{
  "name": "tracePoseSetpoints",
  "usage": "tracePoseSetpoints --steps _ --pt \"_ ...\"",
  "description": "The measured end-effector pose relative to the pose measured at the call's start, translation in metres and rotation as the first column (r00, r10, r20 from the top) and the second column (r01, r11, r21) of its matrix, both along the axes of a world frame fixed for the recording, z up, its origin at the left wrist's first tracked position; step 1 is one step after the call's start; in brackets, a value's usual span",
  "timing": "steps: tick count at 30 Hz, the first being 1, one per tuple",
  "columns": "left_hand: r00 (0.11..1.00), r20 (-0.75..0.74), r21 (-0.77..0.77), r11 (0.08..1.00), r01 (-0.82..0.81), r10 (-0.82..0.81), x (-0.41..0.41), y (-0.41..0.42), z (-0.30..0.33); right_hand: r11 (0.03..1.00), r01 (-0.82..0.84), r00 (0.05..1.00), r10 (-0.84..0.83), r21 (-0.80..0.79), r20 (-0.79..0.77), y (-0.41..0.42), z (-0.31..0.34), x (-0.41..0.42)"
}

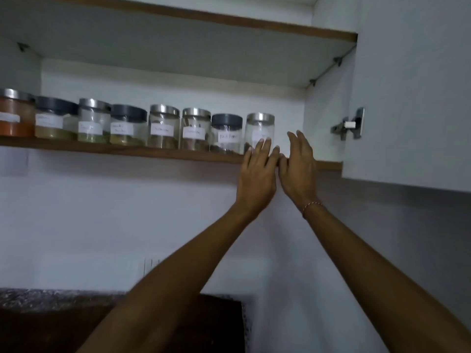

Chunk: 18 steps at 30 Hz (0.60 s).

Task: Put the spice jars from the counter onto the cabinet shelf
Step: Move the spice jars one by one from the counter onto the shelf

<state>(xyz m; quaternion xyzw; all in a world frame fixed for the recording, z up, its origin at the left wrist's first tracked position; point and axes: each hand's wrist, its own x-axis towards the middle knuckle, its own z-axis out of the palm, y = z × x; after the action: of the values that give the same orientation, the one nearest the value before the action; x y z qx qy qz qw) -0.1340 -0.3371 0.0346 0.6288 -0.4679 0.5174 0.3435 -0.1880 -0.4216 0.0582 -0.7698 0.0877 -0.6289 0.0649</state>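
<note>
Shelf (122, 150), eight jars (163, 126), seemingly unheld

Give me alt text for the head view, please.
Both hands, the left hand and right hand, reach up open beside the rightmost spice jar on the cabinet shelf. Eight labelled jars stand in a row; the cabinet door is open at right.

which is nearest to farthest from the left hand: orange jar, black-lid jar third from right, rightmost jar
From the left hand:
1. Rightmost jar, at the row's right end, right by its fingertips.
2. Black-lid jar, next one leftward.
3. Orange jar, far left end of the shelf.
</note>
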Motion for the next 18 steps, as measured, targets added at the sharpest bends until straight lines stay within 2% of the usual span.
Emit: tracePoseSetpoints --steps 2,5,9,12,16,18 --pt "0.997 -0.072 0.042 0.998 0.040 -0.037 -0.014 0.000 -0.044 0.997 0.083 0.996 -0.083 -0.006 0.013 0.005 -0.044 -0.018" --pt "0.966 -0.257 0.188 0.979 0.076 -0.026 -0.034 0.005 -0.119 0.976 0.216 0.968 -0.208 0.041 -0.142 0.006 -0.123 -0.052" --pt "0.915 -0.403 0.368 0.916 0.158 0.004 -0.070 0.023 -0.225 0.935 0.304 0.917 -0.234 0.185 -0.323 0.014 -0.231 -0.111" --pt "0.887 -0.461 0.504 0.825 0.255 0.007 -0.104 0.039 -0.300 0.875 0.406 0.855 -0.261 0.264 -0.449 0.025 -0.308 -0.165" --pt "0.872 -0.458 0.590 0.674 0.445 -0.175 -0.159 0.054 -0.381 0.819 0.497 0.770 -0.263 0.287 -0.582 0.050 -0.392 -0.231" --pt "0.838 -0.517 0.641 0.570 0.513 -0.173 -0.182 0.054 -0.410 0.778 0.544 0.722 -0.243 0.315 -0.647 0.063 -0.425 -0.257"
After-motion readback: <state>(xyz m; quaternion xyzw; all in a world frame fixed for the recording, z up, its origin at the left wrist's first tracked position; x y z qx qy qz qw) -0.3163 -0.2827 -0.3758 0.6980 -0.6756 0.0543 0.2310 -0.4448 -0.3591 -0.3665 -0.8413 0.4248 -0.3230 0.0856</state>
